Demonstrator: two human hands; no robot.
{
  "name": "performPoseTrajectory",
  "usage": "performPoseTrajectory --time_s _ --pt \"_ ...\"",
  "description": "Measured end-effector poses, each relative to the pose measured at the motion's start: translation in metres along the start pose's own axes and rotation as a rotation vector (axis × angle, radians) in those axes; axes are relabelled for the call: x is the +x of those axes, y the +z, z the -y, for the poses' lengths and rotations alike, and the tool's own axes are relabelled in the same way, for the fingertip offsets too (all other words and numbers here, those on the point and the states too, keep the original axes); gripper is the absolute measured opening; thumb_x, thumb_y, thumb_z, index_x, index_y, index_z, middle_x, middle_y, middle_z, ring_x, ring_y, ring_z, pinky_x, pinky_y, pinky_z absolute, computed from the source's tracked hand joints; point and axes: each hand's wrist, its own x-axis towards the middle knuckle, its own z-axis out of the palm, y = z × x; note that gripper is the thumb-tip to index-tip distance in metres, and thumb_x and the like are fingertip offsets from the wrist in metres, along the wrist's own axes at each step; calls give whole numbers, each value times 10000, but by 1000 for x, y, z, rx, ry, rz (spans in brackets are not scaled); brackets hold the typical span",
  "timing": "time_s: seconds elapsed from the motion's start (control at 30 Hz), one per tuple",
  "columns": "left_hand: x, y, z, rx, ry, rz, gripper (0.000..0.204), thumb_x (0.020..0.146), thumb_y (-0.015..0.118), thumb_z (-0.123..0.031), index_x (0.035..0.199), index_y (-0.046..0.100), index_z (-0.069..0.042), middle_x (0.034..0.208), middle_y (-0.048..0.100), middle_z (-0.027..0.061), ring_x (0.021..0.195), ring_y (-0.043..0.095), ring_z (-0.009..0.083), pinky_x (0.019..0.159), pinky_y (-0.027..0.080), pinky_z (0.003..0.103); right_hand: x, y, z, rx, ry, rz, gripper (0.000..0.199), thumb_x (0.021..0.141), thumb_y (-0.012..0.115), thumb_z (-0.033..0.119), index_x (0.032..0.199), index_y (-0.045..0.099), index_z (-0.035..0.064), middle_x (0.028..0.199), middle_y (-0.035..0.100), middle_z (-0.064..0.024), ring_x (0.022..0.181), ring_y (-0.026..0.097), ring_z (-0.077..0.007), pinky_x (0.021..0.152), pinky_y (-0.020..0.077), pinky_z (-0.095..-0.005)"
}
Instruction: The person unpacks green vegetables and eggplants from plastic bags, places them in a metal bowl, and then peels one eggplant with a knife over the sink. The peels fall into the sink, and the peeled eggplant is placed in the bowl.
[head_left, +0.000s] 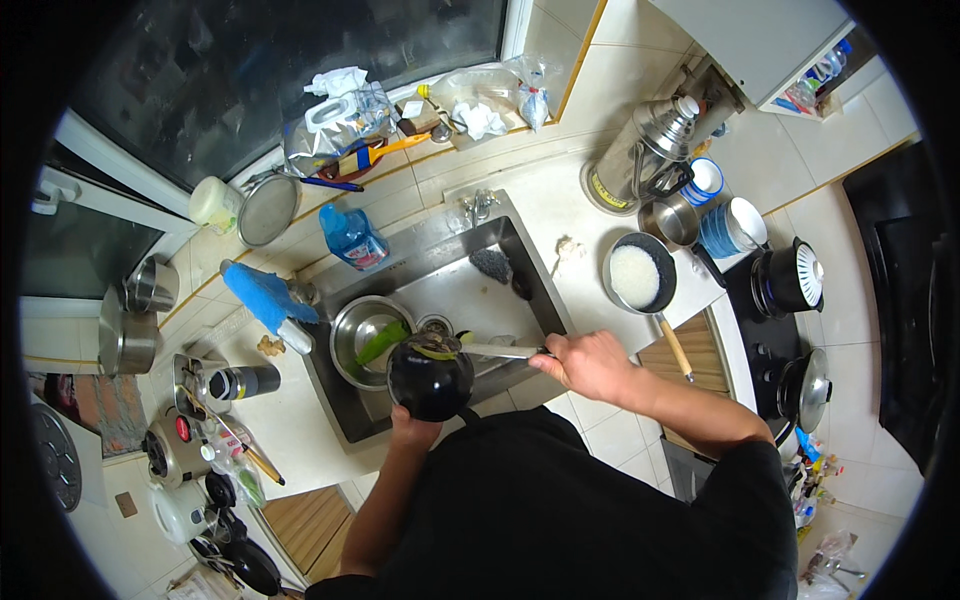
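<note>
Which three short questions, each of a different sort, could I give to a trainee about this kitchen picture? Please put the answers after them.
1. Which hand holds the knife, and which hand supports the round dark vegetable?
2. True or false: the metal bowl stands inside the sink.
3. Fill in the missing word: the pan with white contents has a light brown ____ pointing toward the lower right of the picture.

Key:
1. The right hand holds the knife; the left hand supports the vegetable.
2. True.
3. Handle.
</note>
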Motion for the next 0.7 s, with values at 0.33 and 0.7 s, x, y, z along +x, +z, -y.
performPoseTrajectory --time_s 0.33,0.7 --pt "21 10 5 -277 -125 197 1108 746 523 -846 1537 332 -93 1453 475 261 1237 552 501 1023 487 610 -1 15 -12 99 30 146 543 1030 438 550 903 637 62 674 665 -158 651 661 -405 602 527 -508" --pt "42 13 28 -750 -483 268 1082 791 530 -836 1473 405 -6 1383 495 329 1142 602 505 948 552 560 -8 57 -36 144 67 74 525 1034 436 535 904 617 59 698 674 -172 680 670 -400 626 520 -514"
